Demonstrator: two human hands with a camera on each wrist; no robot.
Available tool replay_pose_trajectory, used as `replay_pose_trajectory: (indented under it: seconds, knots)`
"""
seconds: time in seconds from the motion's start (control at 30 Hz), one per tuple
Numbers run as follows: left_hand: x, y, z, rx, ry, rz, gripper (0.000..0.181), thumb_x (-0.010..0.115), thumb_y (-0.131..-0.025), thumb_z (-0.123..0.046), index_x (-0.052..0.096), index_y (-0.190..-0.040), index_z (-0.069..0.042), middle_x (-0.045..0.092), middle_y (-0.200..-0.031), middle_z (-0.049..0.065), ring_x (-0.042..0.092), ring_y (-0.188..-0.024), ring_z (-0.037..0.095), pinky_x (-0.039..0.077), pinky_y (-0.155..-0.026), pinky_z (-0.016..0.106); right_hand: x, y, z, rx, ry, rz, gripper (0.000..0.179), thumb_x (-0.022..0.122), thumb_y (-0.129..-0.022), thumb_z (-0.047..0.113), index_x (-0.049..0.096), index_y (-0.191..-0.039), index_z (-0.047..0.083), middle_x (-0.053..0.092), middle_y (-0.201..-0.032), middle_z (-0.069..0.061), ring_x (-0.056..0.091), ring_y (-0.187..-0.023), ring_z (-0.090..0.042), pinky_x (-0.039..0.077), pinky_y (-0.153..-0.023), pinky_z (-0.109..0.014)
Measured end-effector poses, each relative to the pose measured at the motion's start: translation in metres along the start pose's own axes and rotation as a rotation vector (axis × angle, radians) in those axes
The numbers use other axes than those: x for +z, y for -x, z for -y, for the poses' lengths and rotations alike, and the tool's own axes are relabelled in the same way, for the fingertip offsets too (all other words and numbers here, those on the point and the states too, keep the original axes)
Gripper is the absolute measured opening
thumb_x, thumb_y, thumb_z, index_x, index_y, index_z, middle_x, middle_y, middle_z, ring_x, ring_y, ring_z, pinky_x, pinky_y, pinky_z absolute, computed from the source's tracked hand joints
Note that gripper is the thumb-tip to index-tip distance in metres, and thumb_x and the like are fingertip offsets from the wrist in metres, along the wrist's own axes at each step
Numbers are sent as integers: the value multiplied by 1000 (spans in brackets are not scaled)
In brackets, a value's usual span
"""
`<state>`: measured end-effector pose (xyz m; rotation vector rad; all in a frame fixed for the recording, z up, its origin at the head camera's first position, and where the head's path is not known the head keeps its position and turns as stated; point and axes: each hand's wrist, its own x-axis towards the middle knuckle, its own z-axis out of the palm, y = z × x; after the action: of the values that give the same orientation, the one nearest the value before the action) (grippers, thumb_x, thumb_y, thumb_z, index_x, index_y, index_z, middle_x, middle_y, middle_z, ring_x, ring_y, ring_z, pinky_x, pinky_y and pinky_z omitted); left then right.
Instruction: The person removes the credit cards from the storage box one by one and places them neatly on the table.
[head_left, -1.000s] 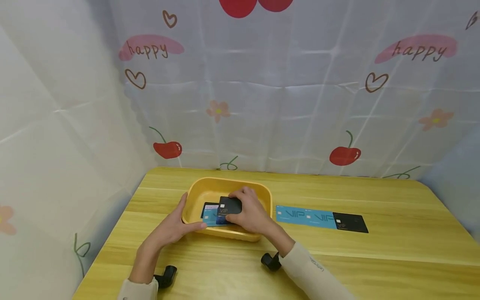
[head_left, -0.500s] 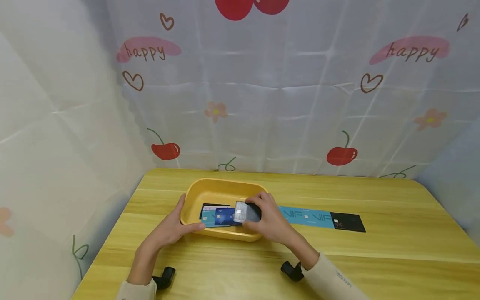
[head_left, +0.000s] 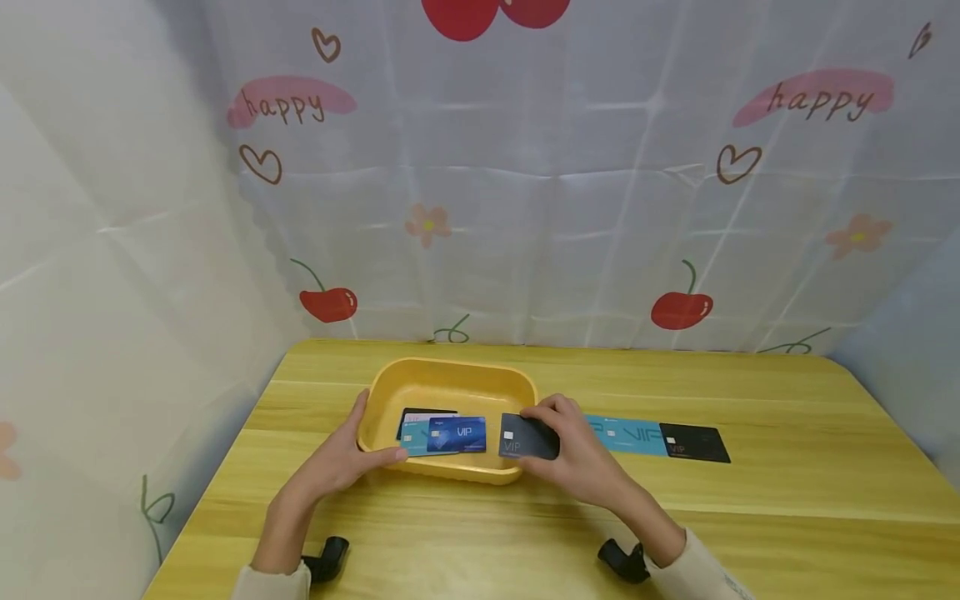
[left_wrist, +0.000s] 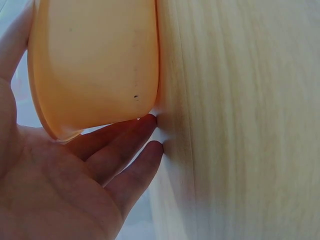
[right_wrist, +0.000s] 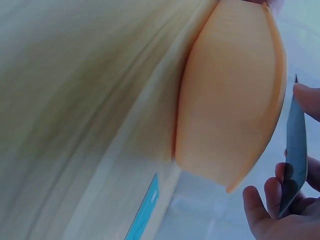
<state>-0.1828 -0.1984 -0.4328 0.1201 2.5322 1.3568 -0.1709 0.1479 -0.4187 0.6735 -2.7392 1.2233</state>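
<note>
My right hand (head_left: 577, 458) pinches a dark grey VIP card (head_left: 517, 437) between thumb and fingers, over the right end of a yellow plastic basin (head_left: 457, 364). In the right wrist view the card (right_wrist: 296, 145) appears nearly edge-on, beside the basin's rim. At the basin's left front corner, my left hand (head_left: 333, 458) rests with its thumb at the front rim and its fingers along the left side. Inside the basin lie a dark blue VIP card (head_left: 468, 434), a light blue card (head_left: 412, 437) and a pale pink card, with a black card edge (head_left: 427, 411) behind.
Right of the basin, light blue VIP cards (head_left: 630, 435) and a black VIP card (head_left: 696, 442) form a row on the wooden table (head_left: 810, 475). A printed curtain (head_left: 555, 208) hangs behind the table. Dark wrist camera mounts (head_left: 330, 557) show near both wrists.
My right hand has lifted the dark grey card off the other cards and moved right to the basin's right end, uncovering the dark blue card. My left hand stays at the basin corner.
</note>
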Motion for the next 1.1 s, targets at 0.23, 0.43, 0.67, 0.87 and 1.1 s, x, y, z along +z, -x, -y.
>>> replay_pose_trajectory:
  seconds: [0.23, 0.43, 0.67, 0.87, 1.1]
  knots:
    - [-1, 0, 1, -2, -4, -6, 118, 76, -84, -45, -7, -158, -10, 9, -162, 22, 24, -142, 40, 20, -111, 60, -9, 13, -3, -6, 34, -24, 51, 85, -77, 18, 66, -123, 11, 49, -114, 2, 44, -104, -19, 48, -81, -38]
    - [-1, 0, 1, -1, 1, -10, 118, 77, -83, -44, -7, -158, -9, 10, -161, 22, 25, -141, 40, 20, -111, 60, -15, 21, -14, -54, 30, -52, 51, 86, -77, 16, 65, -123, 11, 50, -113, 3, 45, -98, -18, 46, -74, -32]
    - [0, 0, 3, -2, 8, -11, 118, 78, -83, -44, -7, -158, -9, 10, -161, 22, 25, -141, 40, 21, -111, 60, -19, 31, -34, -64, 18, -58, 50, 84, -80, 17, 64, -125, 10, 49, -113, 3, 44, -98, -18, 43, -75, -34]
    - [1, -1, 4, 3, 22, -5, 118, 77, -84, -43, -8, -158, -12, 10, -162, 21, 26, -141, 40, 23, -111, 59, -24, 33, -42, -29, 33, -75, 50, 84, -80, 20, 64, -125, 11, 51, -111, 3, 46, -100, -18, 45, -80, -42]
    - [1, -2, 5, 6, 24, -9, 118, 78, -83, -43, -8, -159, -12, 11, -161, 21, 28, -140, 39, 22, -111, 59, -26, 31, -44, -13, 57, -56, 50, 85, -78, 18, 65, -122, 8, 52, -109, 2, 45, -98, -19, 44, -77, -41]
